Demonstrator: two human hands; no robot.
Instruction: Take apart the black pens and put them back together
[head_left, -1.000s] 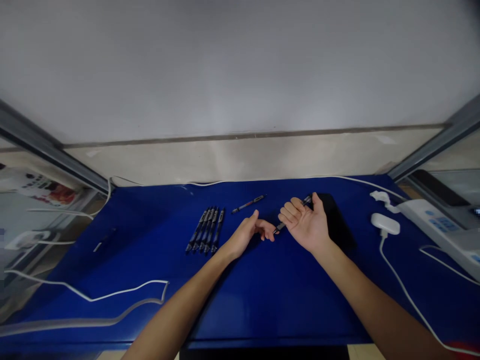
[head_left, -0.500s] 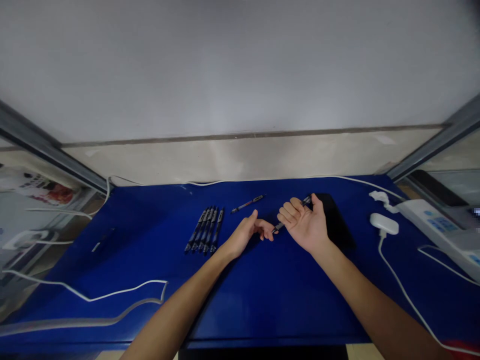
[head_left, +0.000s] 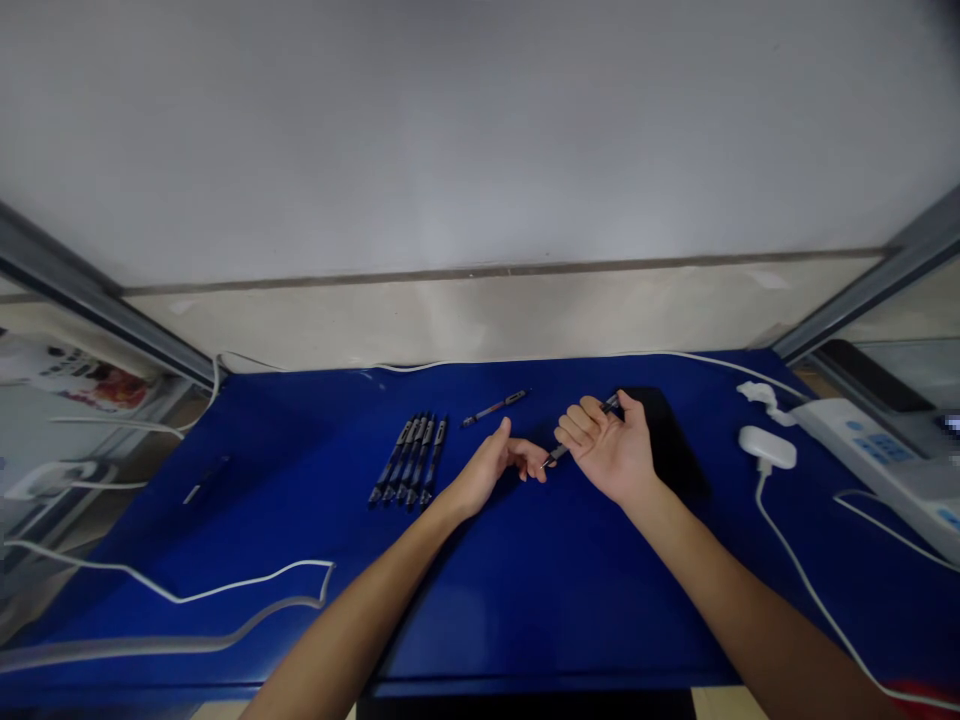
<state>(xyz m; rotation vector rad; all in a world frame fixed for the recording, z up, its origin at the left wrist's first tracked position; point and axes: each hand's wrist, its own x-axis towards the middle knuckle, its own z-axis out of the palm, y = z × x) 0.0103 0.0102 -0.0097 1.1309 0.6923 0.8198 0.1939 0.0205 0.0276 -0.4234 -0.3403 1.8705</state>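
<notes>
My right hand (head_left: 604, 445) is closed round a dark pen (head_left: 556, 456), its thumb at the upper end of the barrel. The pen's tip points down and left, close to the fingers of my left hand (head_left: 499, 465). That left hand is open, thumb raised and fingers loosely curled; whether a fingertip touches the pen tip I cannot tell. Left of it, several dark pens (head_left: 411, 460) lie side by side in a row on the blue tabletop (head_left: 525, 610). Another pen (head_left: 495, 408), with a clear barrel, lies slanted behind my left hand.
A black flat object (head_left: 667, 440) lies behind my right hand. To the right are a white charger (head_left: 768, 447) with its cable, crumpled tissue (head_left: 765, 398) and a white device (head_left: 877, 450). White cables (head_left: 255, 580) cross the left side, near a small dark pen-like item (head_left: 206, 480).
Hardly anything differs. My right thumb has shifted slightly at the pen's upper end, and the tip shows a little more; both hands keep their places.
</notes>
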